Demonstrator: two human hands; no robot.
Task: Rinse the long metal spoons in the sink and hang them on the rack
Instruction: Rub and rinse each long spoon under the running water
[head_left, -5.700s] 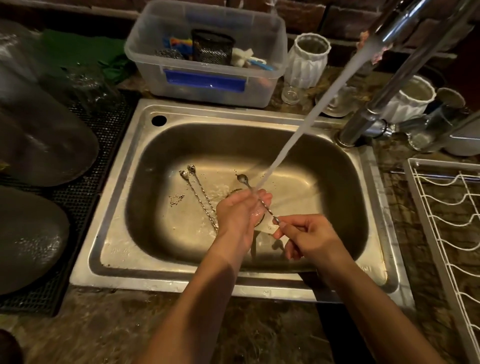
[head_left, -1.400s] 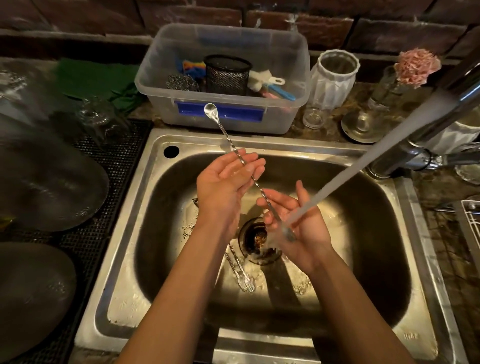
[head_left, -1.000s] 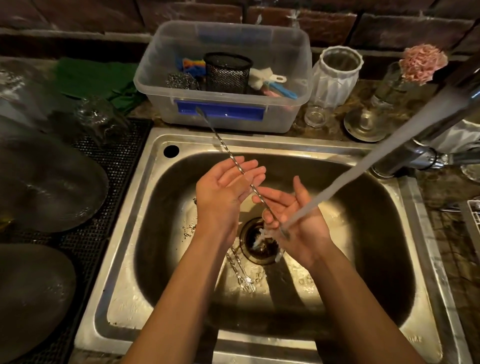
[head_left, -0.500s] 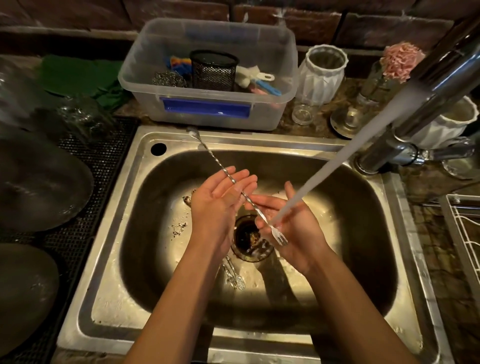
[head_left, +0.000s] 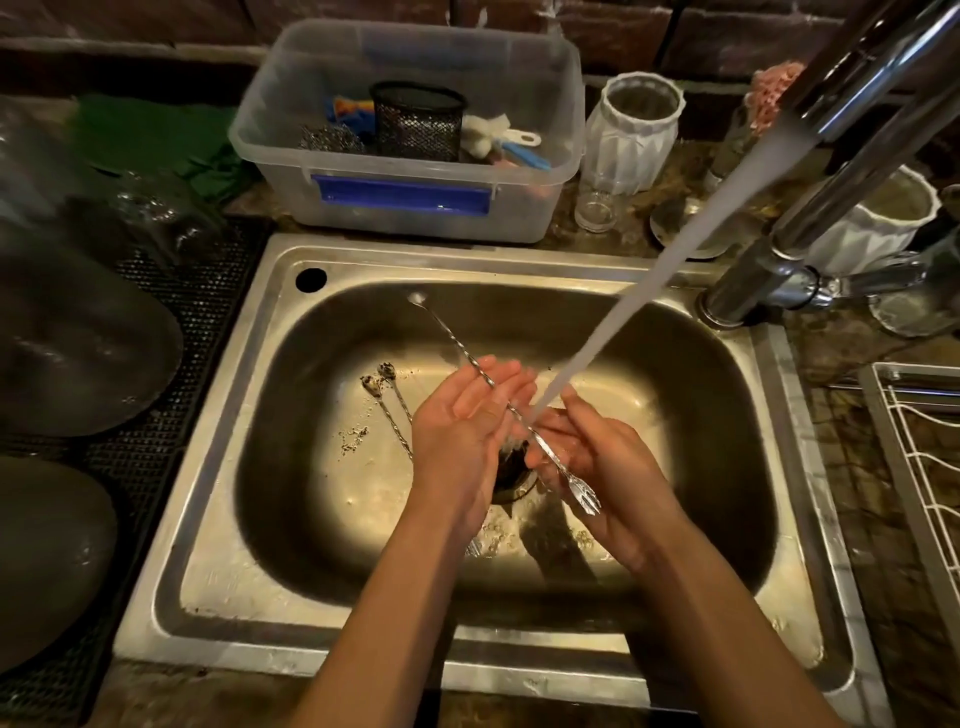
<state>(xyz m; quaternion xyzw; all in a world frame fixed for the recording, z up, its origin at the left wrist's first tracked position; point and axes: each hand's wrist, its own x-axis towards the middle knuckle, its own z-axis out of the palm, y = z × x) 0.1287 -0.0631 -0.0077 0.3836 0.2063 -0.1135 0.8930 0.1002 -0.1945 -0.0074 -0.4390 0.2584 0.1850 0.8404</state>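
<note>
A long twisted metal spoon (head_left: 451, 336) lies between my two flat palms over the steel sink (head_left: 218, 519), its bowl pointing up-left and its forked end sticking out lower right. My left hand (head_left: 462, 431) and my right hand (head_left: 597, 467) press it with straight fingers under the running water stream (head_left: 670, 260). Two more long spoons (head_left: 392, 402) lie on the sink floor, left of my left hand. The white wire rack (head_left: 914, 467) sits at the right edge.
The chrome faucet (head_left: 810, 208) rises at the right rear. A clear plastic tub (head_left: 410, 156) with brushes and a mesh cup stands behind the sink. White ribbed jars (head_left: 631, 135) stand beside it. Dark glass lids (head_left: 72, 338) lie on a mat to the left.
My palms have slid against each other with the spoon between them, and the spoon has shifted lower into the sink. The camera has dipped slightly.
</note>
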